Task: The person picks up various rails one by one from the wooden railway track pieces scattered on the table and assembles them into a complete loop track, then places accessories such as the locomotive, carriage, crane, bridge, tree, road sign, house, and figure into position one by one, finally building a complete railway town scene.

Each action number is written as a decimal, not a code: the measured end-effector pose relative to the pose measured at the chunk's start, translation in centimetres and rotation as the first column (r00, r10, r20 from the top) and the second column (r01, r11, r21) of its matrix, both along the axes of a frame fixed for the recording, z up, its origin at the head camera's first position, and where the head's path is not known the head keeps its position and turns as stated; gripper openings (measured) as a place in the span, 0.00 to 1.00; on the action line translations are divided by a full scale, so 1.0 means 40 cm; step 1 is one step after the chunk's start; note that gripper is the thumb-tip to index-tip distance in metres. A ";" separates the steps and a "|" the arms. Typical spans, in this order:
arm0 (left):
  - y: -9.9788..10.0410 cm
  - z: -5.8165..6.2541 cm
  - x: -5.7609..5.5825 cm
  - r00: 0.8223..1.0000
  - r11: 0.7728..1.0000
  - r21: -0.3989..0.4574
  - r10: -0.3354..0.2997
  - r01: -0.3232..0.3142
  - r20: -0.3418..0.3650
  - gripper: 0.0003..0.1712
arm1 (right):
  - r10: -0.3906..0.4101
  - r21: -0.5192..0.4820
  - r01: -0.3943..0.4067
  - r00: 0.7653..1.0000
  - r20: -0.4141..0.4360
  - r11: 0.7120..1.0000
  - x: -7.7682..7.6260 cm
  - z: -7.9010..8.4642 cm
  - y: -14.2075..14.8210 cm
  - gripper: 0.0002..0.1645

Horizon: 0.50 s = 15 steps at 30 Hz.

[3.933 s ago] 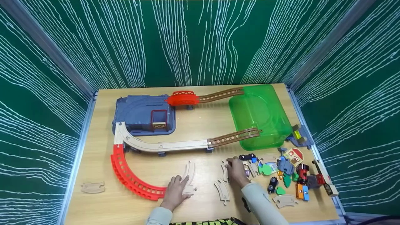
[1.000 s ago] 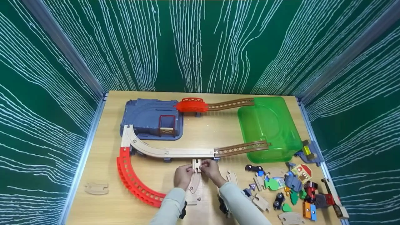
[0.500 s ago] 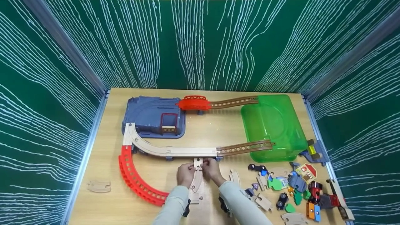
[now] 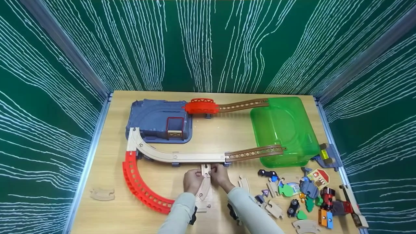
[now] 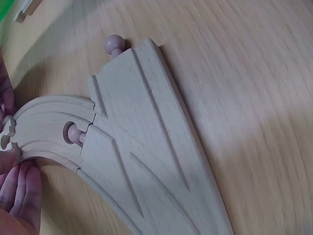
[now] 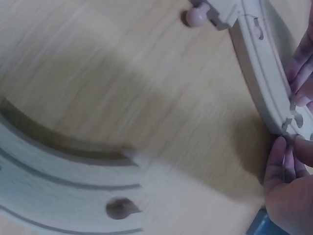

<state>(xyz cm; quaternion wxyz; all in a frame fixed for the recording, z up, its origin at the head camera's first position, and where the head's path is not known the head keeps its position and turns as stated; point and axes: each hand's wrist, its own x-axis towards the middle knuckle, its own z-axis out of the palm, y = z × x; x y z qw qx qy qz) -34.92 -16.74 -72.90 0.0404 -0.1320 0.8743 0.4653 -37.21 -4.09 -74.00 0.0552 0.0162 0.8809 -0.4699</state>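
A short wooden track piece (image 4: 205, 169) is pinched from both sides, by my left hand (image 4: 192, 180) and my right hand (image 4: 221, 177). It meets the far end of a curved wooden track (image 4: 204, 189); whether the two are fully joined, I cannot tell. The curve's near end fits onto the peg of a wooden switch track (image 5: 146, 127), clear in the left wrist view. Another peg sticks out of the switch track. Part of this switch track is hidden by my left sleeve in the head view, beside the red curved track (image 4: 146, 195).
Just beyond my hands runs a raised pale track (image 4: 198, 158), joined to a brown track (image 4: 253, 153) leading onto a green bin (image 4: 286, 130). A grey base (image 4: 156, 120) stands back left. Loose curved track (image 4: 244, 184) and mixed train toys lie to the right.
Seconds ago my left hand was at the switch track and my right by loose curves. Both have since come together on the short track piece; over the last half second they barely move.
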 end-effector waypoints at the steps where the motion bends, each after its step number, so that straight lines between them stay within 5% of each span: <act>1: 0.001 -0.001 0.000 1.000 1.000 -0.004 -0.003 0.003 -0.002 0.11 | 0.003 0.001 -0.003 1.000 0.003 1.000 0.000 -0.002 0.001 0.07; 9: 0.005 -0.009 0.003 1.000 0.998 -0.055 0.018 -0.019 -0.013 0.10 | -0.006 0.000 0.006 1.000 -0.028 1.000 0.005 -0.015 0.003 0.07; 15: 0.008 -0.009 0.007 0.999 0.997 -0.074 -0.026 0.024 -0.030 0.11 | -0.039 0.006 0.039 0.997 -0.072 0.999 0.019 -0.024 0.003 0.09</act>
